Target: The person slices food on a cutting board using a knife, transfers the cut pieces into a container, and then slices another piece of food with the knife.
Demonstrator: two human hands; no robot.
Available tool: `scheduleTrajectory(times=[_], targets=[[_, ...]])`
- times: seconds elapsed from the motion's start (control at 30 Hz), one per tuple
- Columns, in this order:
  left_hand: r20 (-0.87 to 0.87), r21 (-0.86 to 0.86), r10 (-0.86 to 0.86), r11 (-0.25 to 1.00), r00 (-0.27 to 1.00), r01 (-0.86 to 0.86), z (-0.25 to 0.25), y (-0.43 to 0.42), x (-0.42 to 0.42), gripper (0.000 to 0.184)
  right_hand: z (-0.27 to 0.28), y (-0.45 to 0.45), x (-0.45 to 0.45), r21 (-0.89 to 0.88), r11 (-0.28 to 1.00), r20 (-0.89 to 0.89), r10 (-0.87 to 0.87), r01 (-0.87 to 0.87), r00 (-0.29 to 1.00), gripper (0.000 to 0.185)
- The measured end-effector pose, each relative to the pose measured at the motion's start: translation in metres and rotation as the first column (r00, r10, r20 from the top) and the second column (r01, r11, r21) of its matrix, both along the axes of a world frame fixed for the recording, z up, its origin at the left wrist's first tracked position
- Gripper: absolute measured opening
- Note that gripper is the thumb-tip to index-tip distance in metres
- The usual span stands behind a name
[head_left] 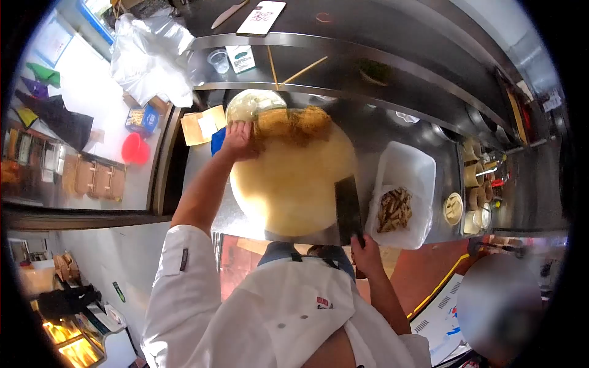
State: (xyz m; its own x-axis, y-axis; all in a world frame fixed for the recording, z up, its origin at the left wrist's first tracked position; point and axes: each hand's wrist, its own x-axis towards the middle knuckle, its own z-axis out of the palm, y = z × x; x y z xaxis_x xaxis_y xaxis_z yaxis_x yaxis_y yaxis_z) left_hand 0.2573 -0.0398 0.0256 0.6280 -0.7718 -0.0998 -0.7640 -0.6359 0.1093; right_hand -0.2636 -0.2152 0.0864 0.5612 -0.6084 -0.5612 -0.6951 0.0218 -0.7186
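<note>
A big round cutting board (293, 184) lies on the steel counter. Along its far edge sit brown, crumbly-looking chunks of food (291, 124), too coarse in view to name. My left hand (238, 140) lies at the board's far left, just beside these chunks, its fingers stretched forward and apparently holding nothing. A round pale container (253, 103) is just beyond its fingertips. With my right hand (367, 254) I grip the handle of a cleaver (348, 205), whose wide dark blade rests over the board's near right edge.
Right of the board stands a white plastic tub (410, 165) with brown strips (396, 210) inside. A small bowl (453, 208) is farther right. Steel shelves (343, 52) cross the back, holding chopsticks (305, 70), a plastic cup (218, 60) and a phone (262, 17).
</note>
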Motion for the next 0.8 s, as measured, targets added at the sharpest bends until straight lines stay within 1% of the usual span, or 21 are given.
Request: scheduleTrajectory(times=[0.03, 0.07, 0.13, 0.17, 0.2, 0.23, 0.27, 0.33, 0.4, 0.43, 0.47, 0.5, 0.53, 0.57, 0.6, 0.63, 0.67, 0.7, 0.73, 0.77, 0.8], targets=[[0.008, -0.037, -0.019, 0.999, 1.000, 0.019, 0.001, 0.004, -0.007, 0.128, -0.004, -0.001, 0.001, -0.005, 1.000, -0.013, 0.009, -0.009, 1.000, 0.034], [-0.014, 0.029, -0.024, 0.999, 1.000, 0.025, 0.000, 0.007, -0.018, 0.123, -0.016, -0.003, -0.002, -0.004, 1.000, 0.052, 0.027, -0.026, 0.998, 0.027], [-0.145, 0.010, -0.079, 0.997, 0.986, 0.081, 0.015, 0.009, -0.050, 0.122, -0.003, -0.002, 0.010, 0.000, 0.998, 0.107, 0.057, -0.057, 0.993, 0.023], [-0.153, -0.039, -0.189, 0.982, 0.970, 0.185, 0.008, 0.012, -0.071, 0.119, 0.012, 0.000, 0.018, 0.110, 0.994, 0.064, -0.021, 0.014, 0.998, 0.022], [-0.154, -0.091, -0.294, 0.955, 0.943, 0.282, 0.002, 0.013, -0.092, 0.117, 0.014, -0.003, 0.022, 0.163, 0.986, 0.035, -0.050, 0.043, 0.998, 0.022], [-0.193, -0.086, -0.379, 0.925, 0.905, 0.369, 0.002, 0.009, -0.111, 0.116, 0.016, -0.006, 0.027, 0.214, 0.974, 0.004, -0.077, 0.075, 0.997, 0.022], [-0.212, -0.094, -0.425, 0.905, 0.880, 0.415, 0.000, 0.010, -0.124, 0.114, 0.001, -0.011, 0.026, 0.100, 0.995, 0.061, 0.000, -0.006, 0.998, 0.022], [-0.253, -0.115, -0.513, 0.858, 0.820, 0.501, 0.002, 0.010, -0.149, 0.112, -0.003, -0.018, 0.028, -0.013, 0.995, 0.092, 0.095, -0.094, 0.991, 0.022], [-0.205, -0.087, -0.473, 0.881, 0.857, 0.465, 0.018, 0.020, -0.158, 0.108, -0.002, -0.026, 0.035, -0.151, 0.971, 0.023, 0.192, -0.187, 0.981, 0.025], [-0.204, -0.067, -0.421, 0.907, 0.884, 0.416, 0.035, 0.030, -0.160, 0.098, 0.000, -0.029, 0.036, -0.154, 0.962, 0.007, 0.230, -0.226, 0.973, 0.026], [-0.209, -0.067, -0.408, 0.912, 0.889, 0.404, 0.039, 0.041, -0.163, 0.098, 0.001, -0.031, 0.036, -0.151, 0.959, 0.004, 0.243, -0.239, 0.970, 0.026], [-0.247, -0.186, -0.317, 0.943, 0.916, 0.276, 0.042, 0.053, -0.166, 0.092, 0.002, -0.031, 0.037, -0.196, 0.937, -0.045, 0.287, -0.290, 0.957, 0.029], [-0.290, -0.296, -0.229, 0.945, 0.929, 0.140, 0.043, 0.063, -0.168, 0.087, 0.002, -0.031, 0.040, -0.239, 0.910, -0.092, 0.326, -0.339, 0.941, 0.035], [-0.222, -0.332, -0.169, 0.939, 0.960, 0.088, 0.037, 0.072, -0.173, 0.071, -0.001, -0.033, 0.040, -0.240, 0.907, -0.089, 0.335, -0.346, 0.938, 0.035], [-0.222, -0.331, -0.160, 0.940, 0.962, 0.080, 0.031, 0.077, -0.178, 0.071, -0.007, -0.034, 0.035, -0.246, 0.890, -0.096, 0.371, -0.383, 0.924, 0.037], [-0.238, -0.364, -0.116, 0.931, 0.964, 0.023, 0.023, 0.081, -0.182, 0.064, -0.012, -0.034, 0.030, -0.251, 0.872, -0.106, 0.406, -0.420, 0.908, 0.039], [-0.255, -0.398, -0.075, 0.917, 0.964, -0.034, 0.015, 0.083, -0.186, 0.057, -0.017, -0.034, 0.027, -0.251, 0.869, -0.111, 0.412, -0.426, 0.905, 0.039], [-0.186, -0.431, -0.095, 0.902, 0.978, 0.006, 0.005, 0.079, -0.193, 0.054, -0.019, -0.034, 0.025, -0.201, 0.897, -0.094, 0.383, -0.394, 0.919, 0.034], [-0.195, -0.436, -0.092, 0.900, 0.976, -0.003, 0.006, 0.072, -0.204, 0.054, -0.019, -0.034, 0.023, -0.150, 0.921, -0.081, 0.352, -0.360, 0.933, 0.030], [-0.258, -0.432, 0.029, 0.891, 0.966, -0.142, 0.008, 0.062, -0.215, 0.057, -0.017, -0.034, 0.023, -0.152, 0.919, -0.091, 0.354, -0.365, 0.931, 0.030], [-0.317, -0.418, 0.147, 0.865, 0.937, -0.277, 0.009, 0.054, -0.222, 0.060, -0.015, -0.033, 0.025, -0.059, 0.947, -0.056, 0.312, -0.315, 0.948, 0.030]])
